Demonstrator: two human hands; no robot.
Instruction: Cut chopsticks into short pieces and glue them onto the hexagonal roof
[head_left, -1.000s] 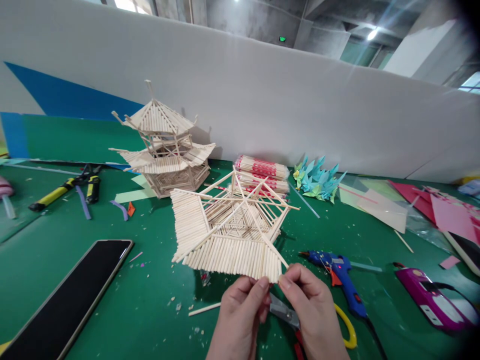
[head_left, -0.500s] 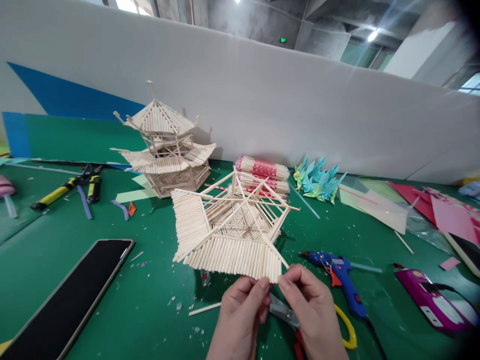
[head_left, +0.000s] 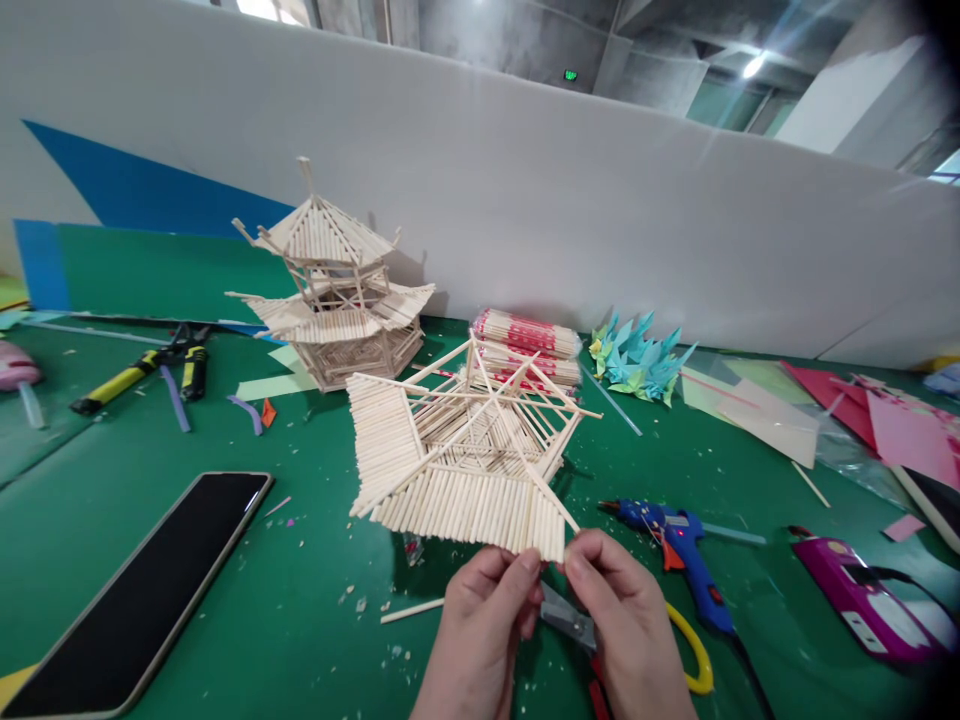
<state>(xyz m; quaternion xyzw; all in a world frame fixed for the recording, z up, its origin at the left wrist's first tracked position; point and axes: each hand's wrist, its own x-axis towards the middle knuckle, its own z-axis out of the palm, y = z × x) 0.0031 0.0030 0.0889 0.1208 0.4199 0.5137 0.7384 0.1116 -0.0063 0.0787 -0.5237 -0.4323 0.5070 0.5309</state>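
A partly roofed pavilion model made of thin wooden sticks stands in front of me, two of its sides covered with rows of sticks. At the near right corner, my left hand pinches the lower edge of the front stick row between thumb and fingers. Beside it my right hand is closed with thumb and fingertips on the end of the same row, close to the corner beam. Partly hidden beneath my hands lie scissors with a yellow and red handle. A loose stick rests left of them.
Behind stands a two-tiered stick pagoda, near bundled sticks and blue-green folded paper. On the right are a blue glue gun and a purple power box. A phone and yellow-handled pliers lie left.
The view has shifted slightly. Both hands stay at the model's near right corner in almost the same pinch; the right fingertips sit marginally farther right.
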